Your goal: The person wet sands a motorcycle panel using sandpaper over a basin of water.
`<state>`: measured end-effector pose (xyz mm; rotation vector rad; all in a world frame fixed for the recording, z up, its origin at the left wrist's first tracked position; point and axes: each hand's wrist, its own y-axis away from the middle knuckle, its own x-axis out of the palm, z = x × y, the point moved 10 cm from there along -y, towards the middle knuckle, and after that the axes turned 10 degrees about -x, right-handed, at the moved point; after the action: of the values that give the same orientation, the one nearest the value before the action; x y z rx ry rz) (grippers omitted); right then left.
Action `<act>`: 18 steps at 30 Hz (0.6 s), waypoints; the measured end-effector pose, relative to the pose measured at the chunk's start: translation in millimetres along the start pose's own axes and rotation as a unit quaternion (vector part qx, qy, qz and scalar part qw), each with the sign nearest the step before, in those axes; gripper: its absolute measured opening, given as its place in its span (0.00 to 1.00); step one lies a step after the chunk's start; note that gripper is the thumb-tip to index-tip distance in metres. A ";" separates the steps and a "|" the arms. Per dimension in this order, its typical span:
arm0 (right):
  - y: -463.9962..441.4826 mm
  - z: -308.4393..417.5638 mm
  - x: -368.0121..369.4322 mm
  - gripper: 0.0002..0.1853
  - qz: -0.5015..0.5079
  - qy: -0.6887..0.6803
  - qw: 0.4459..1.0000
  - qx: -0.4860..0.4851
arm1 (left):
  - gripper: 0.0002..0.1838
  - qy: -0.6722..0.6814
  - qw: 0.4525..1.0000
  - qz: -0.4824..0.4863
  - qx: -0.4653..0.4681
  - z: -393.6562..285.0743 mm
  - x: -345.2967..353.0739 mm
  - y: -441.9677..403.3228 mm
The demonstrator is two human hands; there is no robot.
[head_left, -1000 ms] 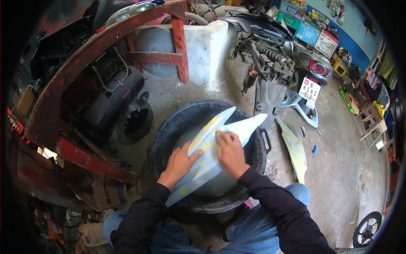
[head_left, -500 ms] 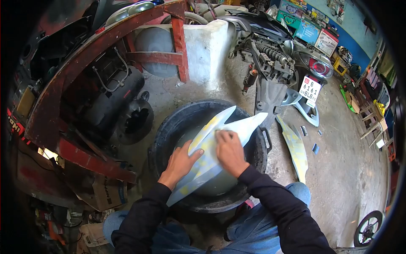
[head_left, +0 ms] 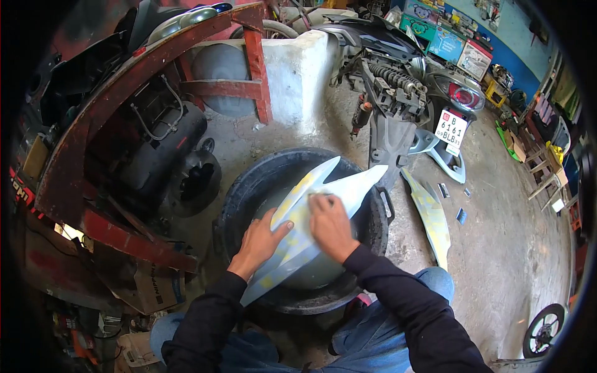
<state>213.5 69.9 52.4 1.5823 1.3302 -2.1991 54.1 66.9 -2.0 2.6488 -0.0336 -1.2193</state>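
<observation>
A pale motorcycle body panel [head_left: 300,244] with yellow patches lies slantwise across a black tub [head_left: 239,186] of cloudy water. My left hand [head_left: 258,244] grips the panel's left edge, its thumb lying on the upper face. My right hand [head_left: 331,227] presses on the middle of the panel with curled fingers. A small dark edge shows at its fingertips, but what it holds is too hidden to name. A second similar panel [head_left: 429,217] lies on the concrete floor to the right of the tub.
A partly stripped motorcycle [head_left: 398,93] stands beyond the tub. On the left are a red wooden frame [head_left: 143,245] and a dark tank [head_left: 161,143]. Small blue pieces [head_left: 461,216] lie on the floor by the second panel; a wheel [head_left: 543,331] is at lower right.
My right hand has shifted slightly left across the panel, its fingers still curled. My left hand keeps its grip. The whole view has moved a little.
</observation>
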 end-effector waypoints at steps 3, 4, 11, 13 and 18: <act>2.6 -40.6 2.8 0.24 -0.009 0.047 0.995 0.084 | 0.38 -0.001 1.000 0.002 -0.007 -4.4 -1.9 2.2; 2.5 -30.8 1.8 0.24 -0.008 0.048 0.995 0.084 | 0.38 0.001 1.000 0.003 -0.006 -4.7 -1.6 2.0; -2.0 -28.2 8.2 0.24 -0.004 0.019 0.998 0.063 | 0.39 0.010 1.000 0.010 -0.010 4.7 2.4 0.3; -0.3 0.8 5.0 0.23 -0.011 0.002 0.999 0.033 | 0.42 0.028 0.999 0.018 -0.008 4.5 3.5 -3.4; -11.2 -25.3 5.4 0.21 -0.019 0.020 0.998 0.053 | 0.36 -0.006 1.000 -0.006 0.005 -2.1 0.4 -1.3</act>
<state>222.8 96.6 52.8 1.6595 1.2842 -2.3082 55.9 68.5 -1.3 2.6546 -0.0261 -1.2431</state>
